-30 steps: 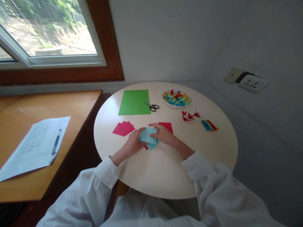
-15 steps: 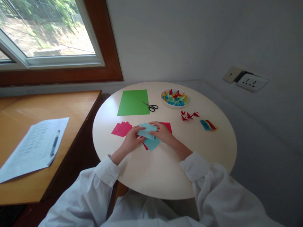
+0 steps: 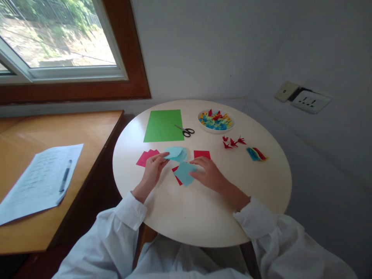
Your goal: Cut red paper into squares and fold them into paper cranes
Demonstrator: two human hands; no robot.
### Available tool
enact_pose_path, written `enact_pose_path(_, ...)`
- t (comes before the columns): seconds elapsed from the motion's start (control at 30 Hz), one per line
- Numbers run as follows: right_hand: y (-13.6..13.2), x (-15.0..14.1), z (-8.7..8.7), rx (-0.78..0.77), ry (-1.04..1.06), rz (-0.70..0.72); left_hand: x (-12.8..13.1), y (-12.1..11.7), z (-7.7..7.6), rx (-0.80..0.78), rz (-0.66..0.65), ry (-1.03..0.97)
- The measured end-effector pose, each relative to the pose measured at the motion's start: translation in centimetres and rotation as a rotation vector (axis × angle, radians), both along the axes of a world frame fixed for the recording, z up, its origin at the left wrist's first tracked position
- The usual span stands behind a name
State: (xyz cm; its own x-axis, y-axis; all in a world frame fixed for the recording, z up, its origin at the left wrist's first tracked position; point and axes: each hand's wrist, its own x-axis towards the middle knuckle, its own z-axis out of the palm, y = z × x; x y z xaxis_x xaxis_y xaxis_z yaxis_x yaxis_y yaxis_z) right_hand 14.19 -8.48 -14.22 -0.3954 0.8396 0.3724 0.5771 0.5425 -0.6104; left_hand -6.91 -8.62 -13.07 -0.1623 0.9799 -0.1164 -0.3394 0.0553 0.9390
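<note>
Light-blue paper squares [image 3: 176, 152] are pinched at their left edge in my left hand [image 3: 151, 170], a little above the table; the sheets bend and fan apart. My right hand [image 3: 207, 173] has its thumb and fingers apart at the right corner of another light-blue square [image 3: 185, 174]. Whether it touches that square I cannot tell. This square lies over a red paper [image 3: 177, 179], whose left edge shows. Beyond my right hand is a red square [image 3: 202, 154], partly covered by the fingers. Pink squares [image 3: 145, 157] lie fanned beside my left hand.
On the round white table [image 3: 186, 217] are a green sheet [image 3: 162, 126], black-handled scissors [image 3: 187, 131], a white dish [image 3: 216, 131] of colourful folded cranes, several red cranes [image 3: 232, 142] and multicoloured paper strips [image 3: 256, 154]. A wooden desk [image 3: 95, 135] at left bears written paper [image 3: 43, 174] and a pen [image 3: 65, 176].
My hands have moved apart. The light-blue squares, earlier between both hands, are now in my left hand, slightly farther up and left; my right hand has let go of them and shifted right.
</note>
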Motion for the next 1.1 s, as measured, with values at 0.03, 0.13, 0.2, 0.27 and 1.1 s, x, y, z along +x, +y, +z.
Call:
enact_pose_path(0.03,-0.5,-0.1,-0.2,0.013,-0.083,0.021,0.0,0.1,0.0,-0.006,0.006,-0.077)
enact_pose_path(0.13,-1.4,-0.6,-0.6,0.006,-0.260,0.026,0.2,0.3,0.1,-0.031,0.045,-0.153)
enact_pose_path(0.2,-1.5,-0.9,-0.9,-0.008,-0.294,0.008,0.4,0.3,0.2,-0.038,0.031,-0.138)
enact_pose_path(0.27,-1.4,-1.0,-1.0,-0.006,-0.284,-0.001,0.4,0.2,0.2,-0.053,0.009,-0.098)
enact_pose_path(1.1,1.8,-1.1,2.9,0.332,0.066,-0.170,2.0,0.9,0.6,-0.117,0.035,-0.116)
